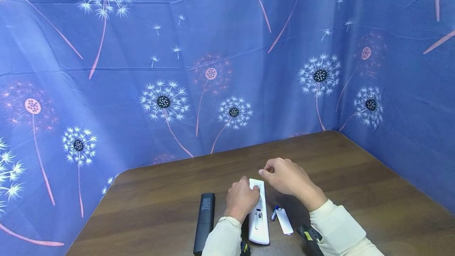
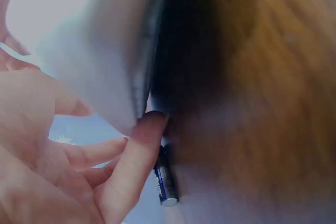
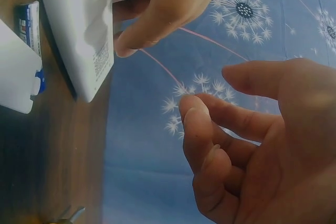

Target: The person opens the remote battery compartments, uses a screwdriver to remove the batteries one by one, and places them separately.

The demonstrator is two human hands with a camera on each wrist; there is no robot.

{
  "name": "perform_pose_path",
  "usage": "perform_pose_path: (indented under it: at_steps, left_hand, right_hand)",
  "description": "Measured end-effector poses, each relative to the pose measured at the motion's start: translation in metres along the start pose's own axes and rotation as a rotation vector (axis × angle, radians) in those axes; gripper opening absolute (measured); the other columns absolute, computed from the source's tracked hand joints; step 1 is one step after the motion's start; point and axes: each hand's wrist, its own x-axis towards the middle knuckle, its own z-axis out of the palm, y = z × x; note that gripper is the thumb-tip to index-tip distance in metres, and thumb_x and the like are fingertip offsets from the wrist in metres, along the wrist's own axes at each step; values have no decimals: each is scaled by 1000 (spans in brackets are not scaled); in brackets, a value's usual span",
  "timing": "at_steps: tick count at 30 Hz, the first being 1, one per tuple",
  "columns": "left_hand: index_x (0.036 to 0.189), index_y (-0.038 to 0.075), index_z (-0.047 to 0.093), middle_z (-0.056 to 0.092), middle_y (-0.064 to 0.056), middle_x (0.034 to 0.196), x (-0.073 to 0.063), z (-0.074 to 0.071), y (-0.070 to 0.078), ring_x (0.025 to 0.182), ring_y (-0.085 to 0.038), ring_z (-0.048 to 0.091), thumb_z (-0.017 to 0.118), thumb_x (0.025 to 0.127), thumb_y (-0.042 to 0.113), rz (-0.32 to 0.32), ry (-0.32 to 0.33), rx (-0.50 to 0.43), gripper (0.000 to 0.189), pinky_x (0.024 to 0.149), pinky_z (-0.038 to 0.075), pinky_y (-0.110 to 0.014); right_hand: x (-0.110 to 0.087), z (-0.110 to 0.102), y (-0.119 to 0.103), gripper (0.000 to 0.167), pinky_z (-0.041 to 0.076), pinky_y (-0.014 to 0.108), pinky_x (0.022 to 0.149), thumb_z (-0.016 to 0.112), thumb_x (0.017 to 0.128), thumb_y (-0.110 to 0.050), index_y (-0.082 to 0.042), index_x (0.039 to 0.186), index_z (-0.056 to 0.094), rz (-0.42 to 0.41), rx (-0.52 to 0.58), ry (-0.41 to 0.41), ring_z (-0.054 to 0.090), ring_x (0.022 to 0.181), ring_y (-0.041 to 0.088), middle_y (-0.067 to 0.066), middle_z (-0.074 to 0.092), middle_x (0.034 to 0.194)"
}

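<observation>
A white remote control (image 1: 262,230) lies on the table with its back up and its battery compartment uncovered. Across its far part, my left hand (image 1: 241,197) grips it by the edges; the left wrist view has the thumb (image 2: 149,129) against one edge. To the right of the remote, my right hand (image 1: 288,177) hovers above the table. Its fingers are loosely curled and hold nothing, as the right wrist view shows. A white battery cover (image 1: 284,222) lies beside the remote, and a blue battery (image 1: 274,214) lies against it, partly hidden by the cover in the right wrist view.
A black remote control (image 1: 205,220) lies to the left of the left forearm. The brown wooden table (image 1: 170,196) meets a blue dandelion-print cloth (image 1: 199,129) hanging behind it and along its right side.
</observation>
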Motion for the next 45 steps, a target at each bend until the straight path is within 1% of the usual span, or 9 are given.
perform_pose_path:
  at_steps: [6, 11, 15, 21, 28, 34, 39, 43, 45]
  left_hand:
    - [121, -2, 65, 70, -22, 101, -4, -5, -1, 89, -39, 68, 67, 93, 31, -11, 0, 67, 43, 71, 53, -51]
    - [121, -4, 65, 69, -20, 91, -6, -7, 0, 71, -31, 66, 67, 93, 31, 4, -18, 117, 45, 60, 52, -48]
    - [118, -1, 67, 68, -15, 85, -6, -8, 2, 64, -25, 61, 65, 95, 33, 7, -40, 135, 41, 57, 50, -45]
    - [108, 4, 70, 69, -12, 84, -4, -10, 0, 70, -28, 66, 64, 94, 36, 25, -17, 168, 35, 59, 51, -46]
    - [113, 6, 71, 71, -9, 87, -4, -15, -2, 65, -23, 64, 63, 95, 38, 65, 11, 217, 37, 56, 49, -43]
    - [108, 8, 71, 66, -4, 76, -1, -32, 0, 58, -18, 57, 61, 96, 40, 136, 20, 241, 36, 53, 46, -39]
    - [92, 9, 69, 47, 4, 54, -7, -46, -15, 44, -12, 42, 61, 97, 35, 213, 32, 214, 28, 43, 34, -32]
    - [103, 5, 72, 40, 6, 45, -12, -55, -33, 37, -8, 31, 62, 97, 35, 253, 23, 216, 33, 36, 26, -27]
    - [108, 4, 72, 41, 6, 46, -10, -61, -40, 37, -8, 31, 62, 97, 36, 249, 30, 214, 35, 37, 27, -26]
  right_hand:
    - [4, 4, -5, 17, 40, 35, 54, 67, 95, -31, -17, 87, 71, 5, -26, -12, 52, 60, 14, -6, 61, 72]
    - [4, 7, -4, 17, 42, 36, 55, 67, 95, -32, -18, 86, 71, -6, -43, -1, 54, 61, 13, -7, 64, 76]
    - [3, 6, -2, 17, 42, 36, 54, 67, 96, -31, -17, 88, 71, -2, -42, -8, 54, 61, 13, -6, 64, 77]
    - [5, 6, -1, 17, 43, 36, 55, 66, 95, -31, -16, 89, 72, -16, -61, -3, 54, 62, 13, -5, 66, 80]
    - [5, 14, 3, 18, 43, 36, 55, 67, 95, -31, -15, 91, 73, -38, -67, -16, 54, 63, 13, -4, 68, 83]
    - [9, 14, 1, 17, 42, 36, 54, 67, 95, -32, -16, 90, 72, -50, -72, 2, 53, 62, 13, -6, 66, 80]
    - [6, 25, -4, 16, 37, 34, 49, 67, 95, -30, -17, 88, 72, -46, -40, -4, 49, 54, 13, -8, 62, 71]
    - [0, 36, -4, 14, 32, 30, 45, 69, 95, -29, -19, 86, 71, -13, -33, -29, 42, 48, 12, -8, 56, 62]
    - [-1, 38, -3, 14, 30, 30, 45, 69, 95, -29, -20, 85, 71, -9, -45, -22, 41, 47, 12, -8, 55, 61]
